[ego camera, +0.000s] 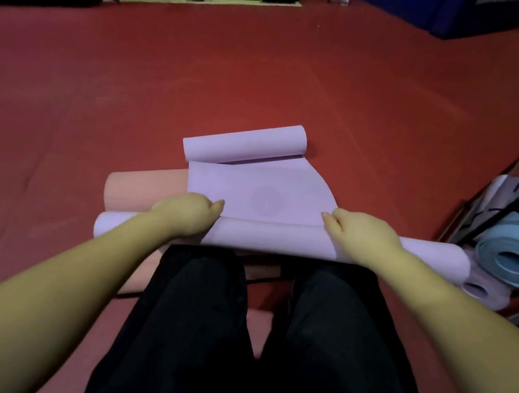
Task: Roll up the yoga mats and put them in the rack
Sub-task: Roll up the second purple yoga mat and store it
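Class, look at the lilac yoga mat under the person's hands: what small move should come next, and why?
Probably push the near roll forward another turn. Both hands, left hand and right hand, rest on the rolled near part of the lilac mat, a flat stretch remains ahead, and its far end curls back on itself. The rack comes after.
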The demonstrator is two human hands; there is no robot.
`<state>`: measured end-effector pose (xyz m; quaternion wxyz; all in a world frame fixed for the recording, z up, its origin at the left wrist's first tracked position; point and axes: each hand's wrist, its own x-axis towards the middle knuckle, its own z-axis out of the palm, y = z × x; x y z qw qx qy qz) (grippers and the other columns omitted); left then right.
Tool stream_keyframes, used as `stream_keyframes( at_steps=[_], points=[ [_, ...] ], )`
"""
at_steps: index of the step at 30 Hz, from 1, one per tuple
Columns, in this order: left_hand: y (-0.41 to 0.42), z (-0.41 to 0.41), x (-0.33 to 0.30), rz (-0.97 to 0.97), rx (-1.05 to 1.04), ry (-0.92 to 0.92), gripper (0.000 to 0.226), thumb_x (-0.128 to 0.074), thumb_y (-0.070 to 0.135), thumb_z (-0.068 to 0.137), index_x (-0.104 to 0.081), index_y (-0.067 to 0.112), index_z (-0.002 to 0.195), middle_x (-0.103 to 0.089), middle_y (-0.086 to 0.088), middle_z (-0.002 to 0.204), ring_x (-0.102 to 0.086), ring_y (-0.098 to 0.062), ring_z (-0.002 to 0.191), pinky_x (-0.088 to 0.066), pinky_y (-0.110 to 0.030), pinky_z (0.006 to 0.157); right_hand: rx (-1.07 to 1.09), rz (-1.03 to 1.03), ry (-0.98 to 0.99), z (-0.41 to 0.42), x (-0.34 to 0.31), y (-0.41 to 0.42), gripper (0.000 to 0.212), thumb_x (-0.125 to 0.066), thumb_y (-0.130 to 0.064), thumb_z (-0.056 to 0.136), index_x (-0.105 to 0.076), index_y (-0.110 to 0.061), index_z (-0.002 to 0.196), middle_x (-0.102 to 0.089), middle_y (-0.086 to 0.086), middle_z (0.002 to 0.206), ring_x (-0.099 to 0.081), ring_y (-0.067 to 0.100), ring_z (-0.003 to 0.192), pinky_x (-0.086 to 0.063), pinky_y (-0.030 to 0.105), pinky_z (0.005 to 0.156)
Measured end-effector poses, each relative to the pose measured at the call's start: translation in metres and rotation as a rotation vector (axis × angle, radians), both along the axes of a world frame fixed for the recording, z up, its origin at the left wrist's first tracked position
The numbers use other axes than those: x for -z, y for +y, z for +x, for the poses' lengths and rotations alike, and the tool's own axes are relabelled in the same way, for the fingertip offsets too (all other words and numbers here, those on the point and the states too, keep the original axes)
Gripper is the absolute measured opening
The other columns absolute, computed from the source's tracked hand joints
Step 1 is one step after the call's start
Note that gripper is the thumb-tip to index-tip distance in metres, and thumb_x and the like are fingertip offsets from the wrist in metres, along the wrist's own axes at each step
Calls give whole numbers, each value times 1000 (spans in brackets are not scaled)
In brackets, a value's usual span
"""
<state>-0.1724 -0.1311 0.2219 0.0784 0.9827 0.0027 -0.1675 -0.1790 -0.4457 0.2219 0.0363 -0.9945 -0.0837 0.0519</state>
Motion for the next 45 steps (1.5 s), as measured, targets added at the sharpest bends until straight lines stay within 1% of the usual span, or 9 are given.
stream_keyframes(
  at_steps=[3, 7, 13, 17, 19, 25, 32, 39, 45],
  points=[
    [-3, -11, 9, 29, 38, 143, 59, -18, 42, 107, -57, 4, 130, -54, -19, 138, -52, -33, 121, -38, -38, 100, -37, 26, 283, 0, 7, -1, 47, -23, -50, 104, -57, -18, 100, -64, 11, 114, -55, 30, 95, -37, 36, 78],
    [-6, -21, 22, 109, 123, 111, 46, -21, 35, 108, -55, 14, 132, -57, -12, 132, -53, -32, 119, -42, -42, 100, -43, 36, 410, 10, 22, 0, 50, -24, -51, 103, -56, -19, 123, -59, 7, 131, -54, 27, 114, -35, 34, 85],
    [-2, -23, 35, 149, 61, -72, 46, -28, 39, 106, -65, 14, 97, -61, -10, 111, -53, -30, 101, -42, -37, 84, -81, 86, 362, 18, 33, 4, 43, -31, -50, 102, -62, -24, 115, -55, 0, 113, -48, 24, 114, -40, 37, 90],
    [5, -10, 39, 50, -13, -86, 49, -31, 43, 104, -58, 12, 76, -59, -6, 80, -54, -29, 82, -38, -34, 68, -33, 48, 258, 22, 36, 7, 43, -34, -52, 101, -61, -24, 81, -57, -5, 81, -53, 22, 84, -37, 33, 69],
    [6, -3, 42, -7, -21, -81, 43, -35, 44, 102, -53, 15, 75, -53, 0, 73, -54, -29, 81, -38, -35, 65, -12, 37, 260, 26, 35, 8, 43, -36, -52, 100, -62, -22, 82, -57, -4, 78, -53, 22, 82, -36, 33, 67],
    [-9, -10, 39, 99, -12, -298, 50, -35, 43, 104, -52, 12, 69, -52, -4, 77, -51, -29, 74, -34, -34, 61, -44, -28, 473, 41, 23, 13, 44, -39, -48, 100, -65, -18, 119, -60, 3, 128, -53, 25, 115, -37, 30, 85],
    [-6, -51, 63, 39, 83, -575, 53, -36, 50, 94, -51, 12, 59, -51, -6, 65, -49, -31, 67, -35, -37, 59, -61, -89, 586, 49, 23, 17, 47, -39, -44, 100, -66, -11, 120, -59, 11, 129, -53, 28, 114, -37, 29, 83],
    [3, -35, 61, 50, 55, -539, 56, -30, 44, 94, -57, 13, 56, -55, -4, 63, -55, -33, 67, -34, -35, 57, 37, 33, 100, 31, 30, 18, 52, -33, -51, 102, -48, -18, 64, -50, -3, 66, -51, 26, 73, -29, 33, 55],
    [-1, -16, 48, -15, -93, -323, 53, -30, 45, 103, -55, 15, 69, -61, -5, 83, -54, -28, 79, -41, -36, 69, 53, 189, -213, -7, 40, 3, 38, -48, -49, 96, -57, -18, 75, -57, 0, 75, -58, 28, 78, -34, 35, 61]
  ],
)
